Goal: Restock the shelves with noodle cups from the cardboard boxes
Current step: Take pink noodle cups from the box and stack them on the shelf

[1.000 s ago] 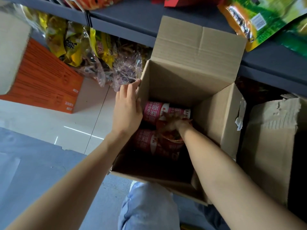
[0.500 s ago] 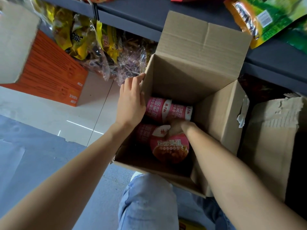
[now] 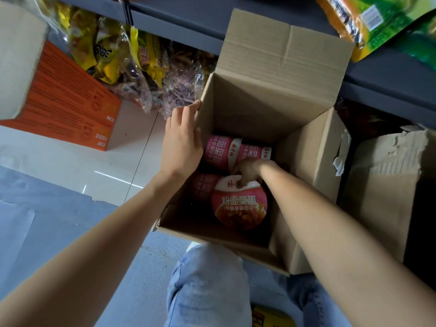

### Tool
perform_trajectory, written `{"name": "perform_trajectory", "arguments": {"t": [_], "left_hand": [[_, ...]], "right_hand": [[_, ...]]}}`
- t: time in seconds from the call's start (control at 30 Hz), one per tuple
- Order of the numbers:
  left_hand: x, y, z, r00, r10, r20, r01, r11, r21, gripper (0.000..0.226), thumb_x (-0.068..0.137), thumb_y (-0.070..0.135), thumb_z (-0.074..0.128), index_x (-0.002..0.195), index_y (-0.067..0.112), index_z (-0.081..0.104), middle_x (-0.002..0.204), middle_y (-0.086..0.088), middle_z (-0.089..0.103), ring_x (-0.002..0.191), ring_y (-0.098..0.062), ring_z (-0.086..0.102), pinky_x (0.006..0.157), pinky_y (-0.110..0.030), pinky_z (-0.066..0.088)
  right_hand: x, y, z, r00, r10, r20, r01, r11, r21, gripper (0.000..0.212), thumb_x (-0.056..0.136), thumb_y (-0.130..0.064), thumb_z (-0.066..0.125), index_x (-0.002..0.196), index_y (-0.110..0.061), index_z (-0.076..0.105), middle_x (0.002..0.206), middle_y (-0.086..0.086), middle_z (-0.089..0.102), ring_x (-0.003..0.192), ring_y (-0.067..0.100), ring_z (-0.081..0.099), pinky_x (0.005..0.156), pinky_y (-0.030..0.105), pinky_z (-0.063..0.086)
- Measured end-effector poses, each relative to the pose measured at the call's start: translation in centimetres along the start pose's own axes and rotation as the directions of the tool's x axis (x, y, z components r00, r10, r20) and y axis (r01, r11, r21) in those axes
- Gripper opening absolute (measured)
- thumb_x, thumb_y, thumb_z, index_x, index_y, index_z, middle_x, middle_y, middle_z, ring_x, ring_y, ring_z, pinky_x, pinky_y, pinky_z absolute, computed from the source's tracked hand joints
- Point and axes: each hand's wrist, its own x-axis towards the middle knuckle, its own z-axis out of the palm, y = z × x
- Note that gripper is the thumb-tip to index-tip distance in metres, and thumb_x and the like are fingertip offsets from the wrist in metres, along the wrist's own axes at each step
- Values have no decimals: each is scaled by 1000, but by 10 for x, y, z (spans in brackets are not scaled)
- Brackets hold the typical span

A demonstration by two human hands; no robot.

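An open cardboard box [image 3: 313,147] stands on the floor below the dark shelf [image 3: 179,22]. Pink noodle cups lie on their sides at its bottom, two at the back [image 3: 219,152] and one at the left [image 3: 203,187]. My right hand [image 3: 250,171] reaches deep inside and grips the far rim of a noodle cup [image 3: 239,206] whose pink lid faces up at me. My left hand [image 3: 182,140] rests flat on the box's left wall, fingers along its top edge.
Snack bags in clear wrap [image 3: 141,67] fill the lowest shelf at left. An orange carton [image 3: 70,100] sits on the floor. A torn cardboard box [image 3: 387,190] stands at right. Green and orange packets [image 3: 377,22] lie on the shelf above. My knee in jeans [image 3: 207,286] is below the box.
My right hand has lifted one noodle cup up off the others and tilted it so the lid faces me. The left hand has stayed on the box wall.
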Motion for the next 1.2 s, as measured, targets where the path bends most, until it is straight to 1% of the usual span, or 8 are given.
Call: {"name": "perform_trajectory", "arguments": {"t": [0.4,0.63,0.73,0.8,0.9,1.0,1.03,1.2], "left_hand": [[0,1,1,1000,1,-16,0,1000,16,50,88,-2,47,137,5,42,126,-21,47,113,-37,45,92,-40,37],[-1,5,-13,998,-64,15,65,992,-109,45,88,15,49,132,8,51,127,-16,50,115,-34,47,100,-40,39],[-10,31,-43,995,-89,-34,79,972,-223,37,98,23,46,134,14,49,133,-1,48,121,-14,45,104,-16,32],[-25,56,-62,999,-36,-1,34,939,-343,35,102,27,38,132,15,49,132,3,50,120,-7,48,104,-10,32],[-49,101,-93,986,59,155,33,844,-536,57,97,56,22,132,20,48,134,-6,55,124,-24,51,106,-42,38],[-74,141,-124,913,-79,400,400,370,-838,72,92,64,16,137,14,43,134,-14,55,125,-26,45,108,-41,31],[-80,146,-131,971,-93,221,240,387,-890,68,94,59,14,136,14,43,131,-14,56,124,-24,43,107,-39,29],[-100,172,-189,983,80,162,91,552,-829,57,96,53,18,129,24,53,134,6,57,117,-6,56,92,-22,44]], "right_hand": [[-53,-21,14,848,39,-529,-56,998,-16,22,93,-5,52,113,-6,63,113,13,64,105,30,61,83,35,48],[-154,-27,-1,366,80,-927,-16,997,79,12,86,-10,61,98,-12,62,101,7,64,91,33,64,69,40,50],[-229,-35,-22,198,40,-979,-13,999,38,8,91,-11,56,98,-11,60,101,7,62,93,31,61,67,40,49],[-281,-38,-31,160,-6,-987,4,1000,-6,9,95,-12,51,102,-12,57,107,4,59,98,25,57,71,39,46],[-344,-42,-41,122,3,-993,54,998,9,7,94,-12,51,98,-14,56,104,1,57,97,22,54,75,38,46],[-387,-48,-40,125,66,-990,119,990,81,8,95,-17,52,99,-15,59,99,-1,57,92,17,53,74,31,40],[-400,-50,-38,132,100,-986,150,981,119,10,95,-17,52,101,-15,60,99,-2,57,91,14,52,73,29,38],[-446,-54,-21,211,283,-936,409,844,347,12,94,-11,52,87,-12,62,96,3,59,89,17,52,71,25,36]]}}
